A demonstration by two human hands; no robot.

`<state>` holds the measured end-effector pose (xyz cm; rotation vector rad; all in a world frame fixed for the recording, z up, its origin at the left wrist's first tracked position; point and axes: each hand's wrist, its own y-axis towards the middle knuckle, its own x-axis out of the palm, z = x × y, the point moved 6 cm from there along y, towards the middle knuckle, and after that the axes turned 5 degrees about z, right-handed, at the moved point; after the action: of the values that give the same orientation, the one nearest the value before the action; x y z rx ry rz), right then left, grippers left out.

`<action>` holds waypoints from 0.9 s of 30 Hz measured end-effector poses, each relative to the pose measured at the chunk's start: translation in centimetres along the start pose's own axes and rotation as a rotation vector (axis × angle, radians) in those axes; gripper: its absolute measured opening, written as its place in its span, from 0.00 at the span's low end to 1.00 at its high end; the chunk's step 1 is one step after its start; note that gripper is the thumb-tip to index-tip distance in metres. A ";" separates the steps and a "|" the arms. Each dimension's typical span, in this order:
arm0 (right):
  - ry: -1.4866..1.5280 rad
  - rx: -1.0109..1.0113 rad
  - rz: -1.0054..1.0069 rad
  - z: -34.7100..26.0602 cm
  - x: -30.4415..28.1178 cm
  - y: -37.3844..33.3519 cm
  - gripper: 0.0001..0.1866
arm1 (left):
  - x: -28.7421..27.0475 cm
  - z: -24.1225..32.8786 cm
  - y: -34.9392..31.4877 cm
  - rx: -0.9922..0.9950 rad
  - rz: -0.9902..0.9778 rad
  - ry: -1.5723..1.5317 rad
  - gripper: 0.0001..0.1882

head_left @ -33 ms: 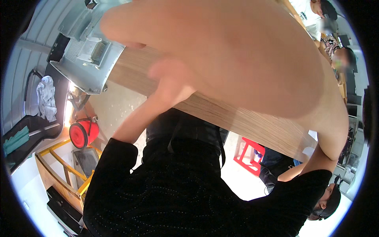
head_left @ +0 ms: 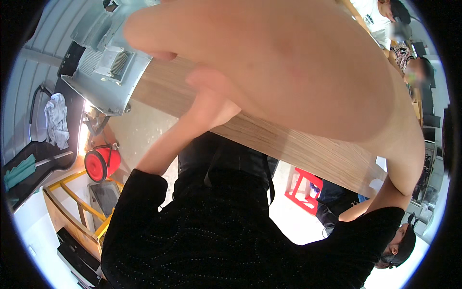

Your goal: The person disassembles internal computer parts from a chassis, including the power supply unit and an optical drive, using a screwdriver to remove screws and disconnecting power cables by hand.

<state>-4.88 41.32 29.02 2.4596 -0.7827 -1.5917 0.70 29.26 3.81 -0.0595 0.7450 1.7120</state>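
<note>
My right arm crosses close in front of the lens, large and out of focus, from the right edge to the upper left. My right hand (head_left: pixel 151 33) ends it near the top left; its fingers are blurred and I cannot make out anything held. Below it, my left hand (head_left: pixel 211 98) rises over the edge of the wood-grain table (head_left: pixel 298 142). Its thumb side shows, while the rest is hidden at the right forearm's edge; I cannot tell if they touch. Both arms wear short black sleeves.
A grey metal machine housing (head_left: pixel 103 84) stands at the table's left end. On the floor at left are a red round-ended canister (head_left: pixel 102 163) and a yellow-framed wooden stand (head_left: pixel 72 202). A red plastic stool (head_left: pixel 302 191) and a seated co-worker (head_left: pixel 402 245) are at right; others sit at upper right.
My left hand has shifted slightly up and to the right. My right arm stays almost in the same place.
</note>
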 end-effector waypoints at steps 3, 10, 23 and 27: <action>0.094 -0.120 -0.047 -0.5 2.5 2.1 0.25 | -1.2 0.0 -0.3 -0.019 0.017 0.039 0.21; 0.202 -0.253 -0.106 -1.3 4.6 4.3 0.25 | -0.9 0.9 0.5 0.004 0.028 0.057 0.21; 0.191 -0.370 -0.134 -0.6 6.5 6.2 0.25 | -2.8 3.2 1.5 0.232 0.092 0.275 0.24; 0.269 -0.262 -0.166 -0.4 6.3 5.0 0.23 | -2.4 3.8 2.7 -0.079 -0.025 -0.168 0.28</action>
<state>-4.36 33.99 25.83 2.5200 -0.3162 -1.2723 0.31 28.91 8.97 0.0208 0.5504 1.6987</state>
